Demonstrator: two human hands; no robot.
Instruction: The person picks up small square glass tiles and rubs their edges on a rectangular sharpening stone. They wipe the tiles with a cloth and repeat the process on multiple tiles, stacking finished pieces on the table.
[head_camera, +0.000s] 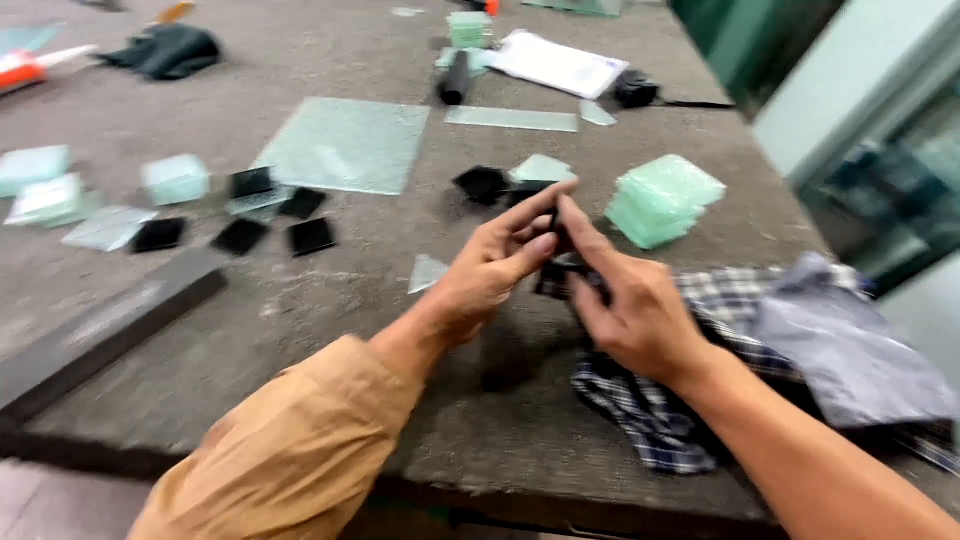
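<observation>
Over a grey work surface (330, 330), both hands pinch one small dark piece (560, 268) between them.

Left hand (495, 270) has its fingers closed on the piece from the left, right hand (625, 305) grips it from the other side, just above a checked cloth (650, 420). It's blurry, so can't tell exactly what the piece is. Near it sits a stack of green glass squares (662, 198); further left lie black squares (240, 236), small glass bits, a big glass sheet (345, 145) and a dark bar (100, 335).
</observation>
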